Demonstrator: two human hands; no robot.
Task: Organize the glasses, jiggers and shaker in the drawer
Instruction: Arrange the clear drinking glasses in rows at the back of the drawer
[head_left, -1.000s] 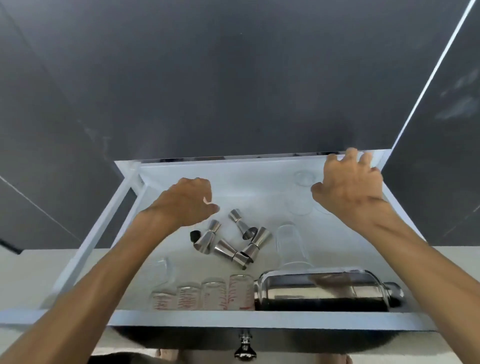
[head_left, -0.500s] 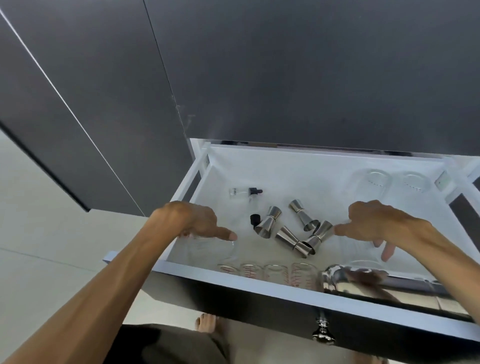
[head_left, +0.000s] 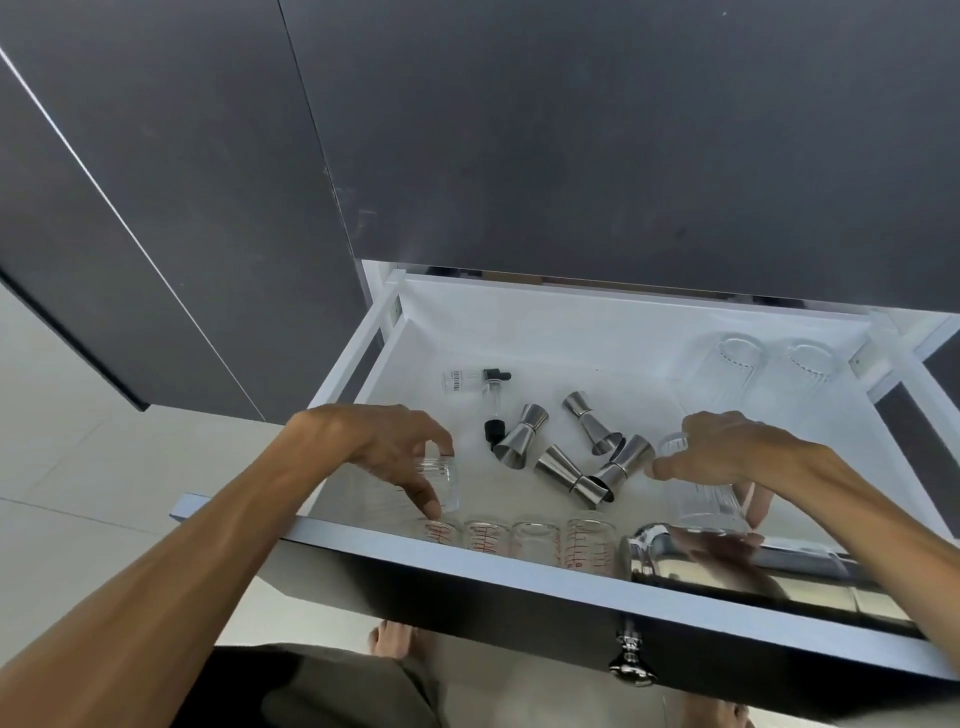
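Drawer (head_left: 519, 332), pulled open. Shaker (head_left: 727, 564) lying along front wall, long axis left-right, beneath right hand (head_left: 727, 452), which grips ribbed glass (head_left: 701, 499). Jiggers (head_left: 571, 457) tumbled between hands. Left hand (head_left: 384, 447) pinches small glass (head_left: 441, 480), front-left.

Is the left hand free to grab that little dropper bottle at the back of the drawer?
Probably not right now: the left hand is already around a small ribbed glass. The dropper bottle lies uncovered beyond it, so once the hand is emptied the way looks clear.
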